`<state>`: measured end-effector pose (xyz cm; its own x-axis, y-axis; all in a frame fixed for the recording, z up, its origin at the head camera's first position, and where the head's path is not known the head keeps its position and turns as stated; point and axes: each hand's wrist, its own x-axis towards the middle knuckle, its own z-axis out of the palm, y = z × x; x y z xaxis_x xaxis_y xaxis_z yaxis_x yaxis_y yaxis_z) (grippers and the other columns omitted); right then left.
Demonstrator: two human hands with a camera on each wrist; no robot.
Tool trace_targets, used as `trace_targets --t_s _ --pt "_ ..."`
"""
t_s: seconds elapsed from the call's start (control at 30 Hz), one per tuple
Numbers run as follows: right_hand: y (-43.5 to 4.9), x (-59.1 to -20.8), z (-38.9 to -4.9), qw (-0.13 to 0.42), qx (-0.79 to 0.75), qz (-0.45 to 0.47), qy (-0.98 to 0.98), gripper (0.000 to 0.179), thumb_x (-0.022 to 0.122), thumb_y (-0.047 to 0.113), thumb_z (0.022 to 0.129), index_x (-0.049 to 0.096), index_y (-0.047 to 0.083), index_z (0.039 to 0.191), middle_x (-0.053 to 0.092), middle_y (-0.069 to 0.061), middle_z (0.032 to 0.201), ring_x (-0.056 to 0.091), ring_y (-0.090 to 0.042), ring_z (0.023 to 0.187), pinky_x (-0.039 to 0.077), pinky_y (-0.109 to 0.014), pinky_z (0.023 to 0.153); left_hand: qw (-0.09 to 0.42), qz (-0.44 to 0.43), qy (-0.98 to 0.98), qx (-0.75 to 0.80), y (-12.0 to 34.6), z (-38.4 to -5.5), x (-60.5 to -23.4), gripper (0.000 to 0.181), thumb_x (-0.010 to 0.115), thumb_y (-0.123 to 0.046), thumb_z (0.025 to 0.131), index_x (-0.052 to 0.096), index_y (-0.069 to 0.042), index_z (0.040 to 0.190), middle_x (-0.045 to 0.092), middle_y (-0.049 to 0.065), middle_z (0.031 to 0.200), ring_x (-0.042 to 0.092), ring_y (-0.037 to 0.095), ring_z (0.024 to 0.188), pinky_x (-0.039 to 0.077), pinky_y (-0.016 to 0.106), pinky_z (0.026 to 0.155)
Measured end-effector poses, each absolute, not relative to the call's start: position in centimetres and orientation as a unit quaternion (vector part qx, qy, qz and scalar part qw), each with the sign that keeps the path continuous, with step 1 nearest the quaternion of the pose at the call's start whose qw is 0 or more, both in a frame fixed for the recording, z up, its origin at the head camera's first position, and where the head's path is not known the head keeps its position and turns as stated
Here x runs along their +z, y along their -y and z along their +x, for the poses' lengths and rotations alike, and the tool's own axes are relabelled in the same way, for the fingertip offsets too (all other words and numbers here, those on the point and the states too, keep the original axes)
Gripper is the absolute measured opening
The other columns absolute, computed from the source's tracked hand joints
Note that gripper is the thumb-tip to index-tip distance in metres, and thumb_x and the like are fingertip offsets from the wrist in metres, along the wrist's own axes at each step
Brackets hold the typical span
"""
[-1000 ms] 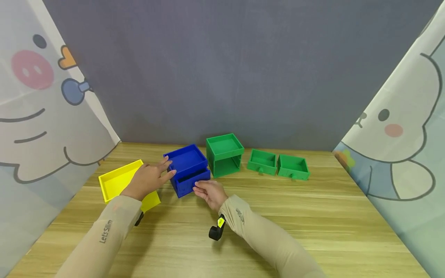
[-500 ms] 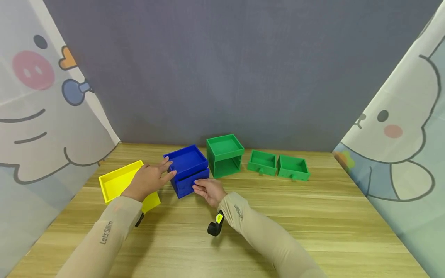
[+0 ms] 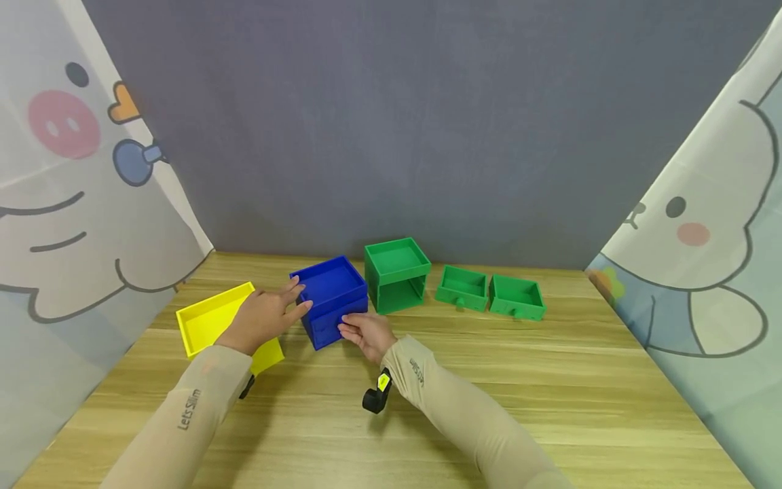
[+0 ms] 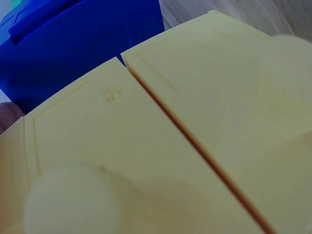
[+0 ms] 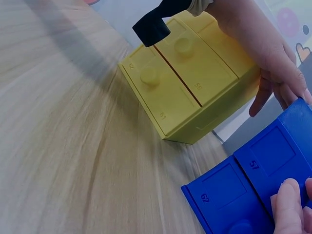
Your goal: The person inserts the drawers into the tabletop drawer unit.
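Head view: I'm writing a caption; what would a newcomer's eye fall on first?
Probably the blue cabinet, left of centre, with the left hand touching it and the right hand at its front. Next might be the yellow cabinet further left and the open-fronted green cabinet, two drawers to its right.

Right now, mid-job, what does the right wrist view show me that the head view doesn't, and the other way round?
Only the right wrist view shows two round knobs on the yellow box, and legible numbers on the front of the blue box.

Only the head view shows the green cabinet, the two green drawers beside it, and the inside of the yellow box's top tray.

Both show the two boxes, the left hand, the right hand and the wooden table.
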<state>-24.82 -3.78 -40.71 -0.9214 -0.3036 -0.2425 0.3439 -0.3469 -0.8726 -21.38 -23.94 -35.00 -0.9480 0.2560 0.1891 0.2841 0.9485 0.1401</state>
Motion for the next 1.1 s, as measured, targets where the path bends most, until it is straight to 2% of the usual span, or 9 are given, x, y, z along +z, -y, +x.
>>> trace_targets --t_s 0.23,0.37,0.47,0.57,0.67,0.8,0.9,1.0,1.1 --pt "4.0 -40.6 -24.9 0.189 -0.821 0.029 -0.538 0.018 0.055 -0.011 0.090 0.059 -0.018 0.107 0.065 -0.006 0.073 0.064 -0.008 0.063 0.056 -0.021 0.068 0.082 -0.134 0.984 -0.083 23.8 -21.3 -34.9 0.055 0.046 -0.040 0.101 0.050 0.000 0.138 0.040 0.020 0.145 0.053 0.040 0.119 0.032 0.063 0.102" --pt "4.1 -40.7 -25.0 0.187 -0.825 0.030 -0.532 0.014 0.056 -0.012 0.090 0.061 -0.016 0.101 0.064 -0.005 0.070 0.064 -0.009 0.061 0.056 -0.020 0.065 0.085 -0.136 0.984 -0.079 23.8 -21.3 -34.9 0.054 0.046 -0.039 0.101 0.050 0.000 0.137 0.041 0.020 0.144 0.053 0.040 0.119 0.033 0.063 0.101" --pt "4.0 -40.8 -25.2 0.197 -0.824 0.020 -0.532 0.011 0.056 -0.010 0.090 0.061 -0.013 0.099 0.064 -0.004 0.070 0.064 -0.008 0.062 0.056 -0.020 0.066 0.089 -0.135 0.984 -0.075 23.8 -21.3 -34.9 0.053 0.047 -0.038 0.100 0.050 0.000 0.137 0.042 0.020 0.144 0.053 0.041 0.119 0.034 0.063 0.100" --pt "3.1 -41.1 -25.4 0.222 -0.805 0.003 -0.550 0.016 0.053 -0.006 0.093 0.058 -0.014 0.106 0.064 -0.004 0.071 0.064 -0.008 0.064 0.056 -0.021 0.069 0.084 -0.132 0.984 -0.082 23.8 -21.4 -34.8 0.054 0.047 -0.038 0.100 0.049 0.000 0.138 0.041 0.021 0.144 0.052 0.041 0.119 0.033 0.063 0.101" --pt "0.7 -41.6 -25.8 0.249 -0.774 -0.017 -0.582 0.021 0.048 -0.003 0.096 0.054 -0.014 0.113 0.063 -0.003 0.073 0.064 -0.007 0.064 0.056 -0.022 0.069 0.072 -0.134 0.984 -0.095 23.6 -21.7 -34.8 0.055 0.047 -0.039 0.100 0.048 0.001 0.139 0.039 0.021 0.145 0.051 0.044 0.119 0.031 0.063 0.102" --pt "-3.9 -42.0 -26.8 0.268 -0.739 -0.038 -0.617 0.011 0.041 -0.004 0.091 0.051 -0.002 0.096 0.064 0.000 0.074 0.063 -0.005 0.062 0.055 -0.019 0.063 0.044 -0.128 0.986 -0.094 23.3 -22.1 -34.4 0.057 0.046 -0.041 0.100 0.047 0.001 0.139 0.039 0.022 0.145 0.057 0.045 0.110 0.029 0.066 0.102" --pt "-7.6 -41.9 -27.7 0.249 -0.730 -0.067 -0.633 0.013 0.039 -0.003 0.088 0.049 0.006 0.090 0.066 0.002 0.074 0.063 -0.003 0.061 0.054 -0.018 0.059 0.029 -0.120 0.991 -0.048 22.8 -22.4 -33.6 0.057 0.047 -0.043 0.099 0.053 0.002 0.134 0.046 0.021 0.141 0.059 0.045 0.104 0.032 0.067 0.099" --pt "-11.1 -41.4 -28.4 0.210 -0.728 -0.089 -0.647 0.014 0.040 0.001 0.091 0.054 0.002 0.093 0.067 0.002 0.073 0.064 -0.003 0.061 0.055 -0.019 0.060 0.029 -0.116 0.993 0.005 22.0 -22.9 -32.7 0.056 0.048 -0.044 0.098 0.058 0.000 0.130 0.052 0.021 0.136 0.058 0.046 0.106 0.037 0.064 0.094" --pt "-13.9 -41.0 -28.9 0.178 -0.715 -0.079 -0.672 0.018 0.043 0.004 0.094 0.059 -0.004 0.095 0.067 0.001 0.071 0.064 -0.005 0.060 0.056 -0.022 0.061 0.041 -0.114 0.992 0.017 20.8 -23.6 -32.2 0.055 0.050 -0.043 0.097 0.057 -0.002 0.132 0.052 0.021 0.136 0.051 0.048 0.116 0.036 0.062 0.096"
